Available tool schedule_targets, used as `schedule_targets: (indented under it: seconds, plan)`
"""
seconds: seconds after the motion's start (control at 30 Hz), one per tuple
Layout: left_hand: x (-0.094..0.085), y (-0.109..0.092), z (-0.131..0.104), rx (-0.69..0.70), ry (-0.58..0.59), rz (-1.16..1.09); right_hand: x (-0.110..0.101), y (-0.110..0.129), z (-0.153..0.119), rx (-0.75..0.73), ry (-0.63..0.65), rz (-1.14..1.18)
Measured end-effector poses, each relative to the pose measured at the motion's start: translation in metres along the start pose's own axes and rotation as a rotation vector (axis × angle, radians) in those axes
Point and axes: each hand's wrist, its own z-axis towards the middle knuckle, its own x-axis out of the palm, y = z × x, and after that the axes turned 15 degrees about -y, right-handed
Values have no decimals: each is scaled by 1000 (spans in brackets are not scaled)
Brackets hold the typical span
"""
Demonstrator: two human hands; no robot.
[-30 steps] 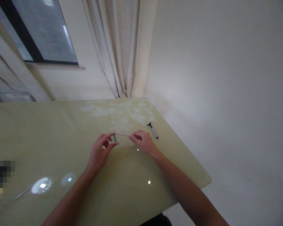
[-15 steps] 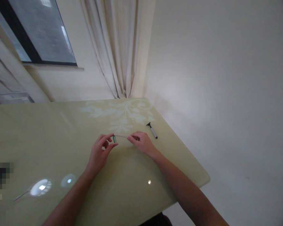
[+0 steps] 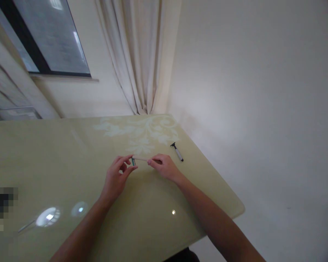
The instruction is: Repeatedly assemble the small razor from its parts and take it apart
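Between its thumb and index finger, my left hand (image 3: 119, 172) holds a small green piece (image 3: 133, 161) upright, above the table. A thin pale stick (image 3: 140, 158) reaches from the top of that piece to my right hand (image 3: 163, 165), whose fingers are pinched on its other end. Whether the stick and the green piece are joined is too small to tell. Just beyond my right hand, a razor (image 3: 177, 152) with a black head and grey handle lies on the table.
The glossy pale green table (image 3: 142, 218) has its right edge slanting beside my right forearm. Beyond it hang curtains (image 3: 136, 54) near a window (image 3: 51, 36). A white wall (image 3: 248, 91) stands to the right. Light reflections show at the table's lower left.
The view has shifted very slightly. Both hands keep nearly the same place, and a little more of the pale stick's flat side shows.
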Motion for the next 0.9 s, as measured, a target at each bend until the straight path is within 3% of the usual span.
schedule_targets:
  seconds: [0.9]
  plan:
    - [1,-6,0,-8,-29,10,-3,-4,2,56,67,41]
